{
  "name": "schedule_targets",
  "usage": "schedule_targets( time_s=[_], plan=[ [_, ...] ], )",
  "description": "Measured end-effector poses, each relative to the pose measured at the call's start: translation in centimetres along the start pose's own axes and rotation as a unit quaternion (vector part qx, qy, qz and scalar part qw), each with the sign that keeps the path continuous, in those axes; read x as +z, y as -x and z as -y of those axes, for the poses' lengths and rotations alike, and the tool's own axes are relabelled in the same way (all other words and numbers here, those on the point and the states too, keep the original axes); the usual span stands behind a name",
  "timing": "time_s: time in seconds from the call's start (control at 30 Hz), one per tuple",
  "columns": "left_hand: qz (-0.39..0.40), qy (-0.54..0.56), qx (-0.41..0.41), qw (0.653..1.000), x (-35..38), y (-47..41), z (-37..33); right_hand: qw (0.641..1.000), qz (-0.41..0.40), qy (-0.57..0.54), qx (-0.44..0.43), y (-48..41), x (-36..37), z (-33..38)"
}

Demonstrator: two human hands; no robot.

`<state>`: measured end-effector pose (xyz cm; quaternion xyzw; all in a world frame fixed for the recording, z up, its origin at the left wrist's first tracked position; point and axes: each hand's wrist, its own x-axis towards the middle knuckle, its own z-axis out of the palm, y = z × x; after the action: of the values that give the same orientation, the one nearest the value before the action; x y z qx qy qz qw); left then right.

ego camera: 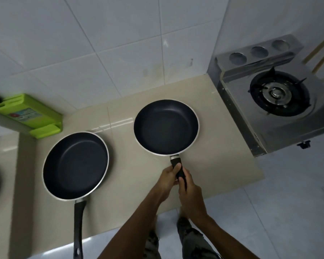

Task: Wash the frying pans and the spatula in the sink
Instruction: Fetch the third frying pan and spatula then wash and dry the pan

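Two black non-stick frying pans with silver rims are on the beige counter (120,118). The larger pan (76,165) lies at the left, its long black handle pointing toward me past the counter's front edge. The smaller pan (166,127) is at the middle of the counter. Both hands grip its black handle: my left hand (168,174) nearer the pan with the thumb on top, my right hand (190,193) behind it around the handle's end. No spatula is visible. The sink is out of view apart from a blurred strip at the far left.
A green plastic knife block (28,114) stands against the tiled wall at the back left. A steel gas stove (281,94) with a black burner sits at the right. Wooden chopsticks (320,55) lean behind it. My legs and the pale floor show below the counter.
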<state>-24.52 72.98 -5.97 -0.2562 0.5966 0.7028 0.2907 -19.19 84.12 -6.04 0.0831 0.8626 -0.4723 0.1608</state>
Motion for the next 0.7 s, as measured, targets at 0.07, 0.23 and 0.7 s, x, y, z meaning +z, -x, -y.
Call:
schedule_targets(
  time_s=[0.07, 0.23, 0.7],
  plan=[
    [-0.012, 0.002, -0.003, 1.0, 0.3, -0.3, 0.4, 1.0, 0.002, -0.003, 0.0, -0.2, 0.1, -0.9],
    [-0.034, -0.007, -0.006, 0.999, 0.8, -0.4, 1.7, 1.0, -0.01, 0.012, 0.002, -0.1, 0.9, -2.4],
    [-0.099, -0.069, -0.021, 0.993, 0.8, -1.3, 3.7, 0.998, 0.048, 0.049, 0.014, -1.1, 1.9, -4.8]
  ],
)
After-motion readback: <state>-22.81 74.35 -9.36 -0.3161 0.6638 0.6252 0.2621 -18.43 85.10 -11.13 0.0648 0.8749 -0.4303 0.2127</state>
